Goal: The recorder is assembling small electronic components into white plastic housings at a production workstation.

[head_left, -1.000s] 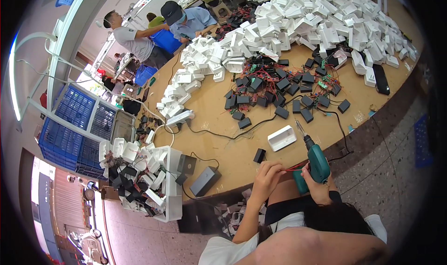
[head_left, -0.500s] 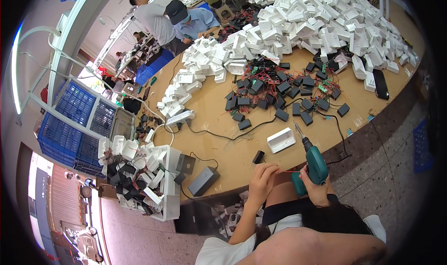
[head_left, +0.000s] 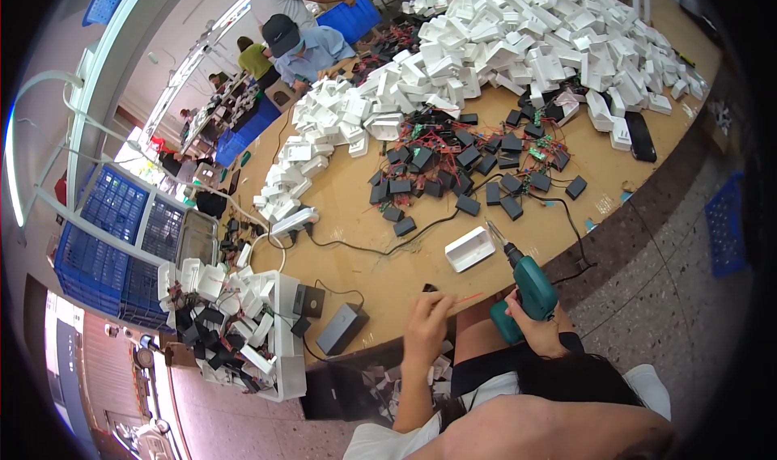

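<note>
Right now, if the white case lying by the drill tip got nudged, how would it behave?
The white case looks like a thin hollow plastic shell, so probably light and stiff. It lies flat on the table, so likely to slide rather than tip. The drill tip is close beside it.

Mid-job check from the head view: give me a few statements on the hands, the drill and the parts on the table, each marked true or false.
1. The right hand grips a teal power drill. True.
2. The left hand rests at the table's near edge. True.
3. The white housing by the drill tip lies among the white pile. False: it lies alone on bare wood.
4. The black modules sit in a blue crate. False: they are loose on the table.
5. The drill bit points toward the white housing. True.
</note>
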Demonstrator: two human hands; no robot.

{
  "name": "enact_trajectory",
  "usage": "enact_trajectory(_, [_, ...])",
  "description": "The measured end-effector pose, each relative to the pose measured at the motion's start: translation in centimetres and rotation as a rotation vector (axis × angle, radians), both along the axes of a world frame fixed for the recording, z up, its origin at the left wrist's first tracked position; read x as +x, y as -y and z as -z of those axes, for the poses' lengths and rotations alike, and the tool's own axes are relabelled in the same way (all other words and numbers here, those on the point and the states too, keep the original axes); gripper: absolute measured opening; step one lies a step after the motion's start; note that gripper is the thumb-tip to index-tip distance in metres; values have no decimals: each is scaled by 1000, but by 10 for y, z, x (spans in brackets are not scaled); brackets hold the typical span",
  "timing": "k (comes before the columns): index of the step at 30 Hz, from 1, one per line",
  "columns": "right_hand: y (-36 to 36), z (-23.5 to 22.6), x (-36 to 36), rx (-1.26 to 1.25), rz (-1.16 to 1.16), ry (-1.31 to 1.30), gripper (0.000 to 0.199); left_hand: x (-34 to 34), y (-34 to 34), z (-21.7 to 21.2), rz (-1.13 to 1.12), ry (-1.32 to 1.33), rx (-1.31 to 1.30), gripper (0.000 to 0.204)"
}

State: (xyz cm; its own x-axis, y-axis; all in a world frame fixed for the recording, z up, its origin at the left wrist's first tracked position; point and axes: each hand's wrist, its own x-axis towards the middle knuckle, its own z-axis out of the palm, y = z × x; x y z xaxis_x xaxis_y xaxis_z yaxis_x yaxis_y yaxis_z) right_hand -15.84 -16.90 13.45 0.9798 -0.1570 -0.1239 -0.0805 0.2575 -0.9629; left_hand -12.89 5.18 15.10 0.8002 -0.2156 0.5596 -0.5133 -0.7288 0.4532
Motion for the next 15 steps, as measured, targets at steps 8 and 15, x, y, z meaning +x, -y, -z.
enact_trajectory(8, [27,21,2,1,35,-23,17,24,-19,8,-33,-112,363,31])
enact_trajectory(15, [11,82,35,-50,52,-118,20,79,-2,104,-56,-56,110,27])
